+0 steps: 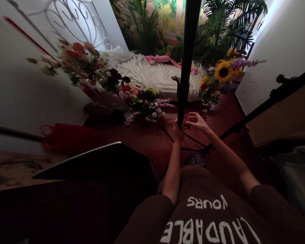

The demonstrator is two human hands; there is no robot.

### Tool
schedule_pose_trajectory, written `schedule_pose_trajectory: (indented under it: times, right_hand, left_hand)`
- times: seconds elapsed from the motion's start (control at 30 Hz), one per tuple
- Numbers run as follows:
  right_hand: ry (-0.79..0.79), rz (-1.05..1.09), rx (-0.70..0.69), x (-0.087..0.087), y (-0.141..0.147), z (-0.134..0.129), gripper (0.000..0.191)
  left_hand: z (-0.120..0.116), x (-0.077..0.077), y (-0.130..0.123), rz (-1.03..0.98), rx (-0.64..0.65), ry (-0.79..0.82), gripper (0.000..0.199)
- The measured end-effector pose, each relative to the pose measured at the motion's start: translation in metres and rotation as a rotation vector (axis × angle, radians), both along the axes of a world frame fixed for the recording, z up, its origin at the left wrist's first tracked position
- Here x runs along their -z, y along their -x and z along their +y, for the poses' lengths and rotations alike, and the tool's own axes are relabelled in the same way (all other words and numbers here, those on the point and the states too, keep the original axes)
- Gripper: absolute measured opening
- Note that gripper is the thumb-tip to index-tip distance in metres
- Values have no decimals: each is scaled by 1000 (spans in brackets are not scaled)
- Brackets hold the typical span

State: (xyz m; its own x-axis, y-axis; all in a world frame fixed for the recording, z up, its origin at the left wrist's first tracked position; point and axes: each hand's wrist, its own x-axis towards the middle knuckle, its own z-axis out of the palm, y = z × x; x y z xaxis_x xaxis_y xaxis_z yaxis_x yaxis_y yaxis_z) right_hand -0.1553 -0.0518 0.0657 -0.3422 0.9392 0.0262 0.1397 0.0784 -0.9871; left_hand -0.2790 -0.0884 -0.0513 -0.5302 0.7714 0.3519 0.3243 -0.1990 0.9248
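A tall black light stand [186, 61] rises upright in front of me and runs out of the top of the view. My left hand [178, 132] is wrapped round its pole low down, closed. At the pole's right side is a small dark knob [187, 125], pinched by the thumb and a finger of my right hand [197, 122], whose other fingers are stretched out. Higher up the pole sits another clamp with a lever [176, 80]. The stand's thin legs [193, 140] spread over the floor below my hands.
Artificial flowers [78, 62] and sunflowers [223, 71] flank a bed with white cloth [142, 71] and a pink plush toy [160, 58]. Another black pole [271, 98] slants at right. A dark panel [112, 162] and red bag [68, 137] lie left. The floor [147, 142] is dark red.
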Motion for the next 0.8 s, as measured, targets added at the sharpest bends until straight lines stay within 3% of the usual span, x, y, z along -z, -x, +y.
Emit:
schedule_pose_trajectory:
  times: [0.2, 0.3, 0.43, 0.63, 0.8]
  right_hand:
    - [-607, 34, -62, -75, 41, 6, 72]
    - [-775, -11, -108, -89, 66, 12, 77]
    - [-817, -57, -62, -81, 84, 20, 61]
    - [-703, -34, -48, -51, 81, 10, 59]
    - [-409, 26, 7, -12, 79, -14, 63]
  left_hand:
    - [-3, -7, -1, -5, 18, 8, 52]
    - [-3, -9, -2, -4, 9, -9, 53]
    - [-1, -6, -2, -7, 11, -9, 50]
    - [5, 3, -1, -29, -3, -29, 56]
    - [5, 6, -2, -88, 30, -41, 55]
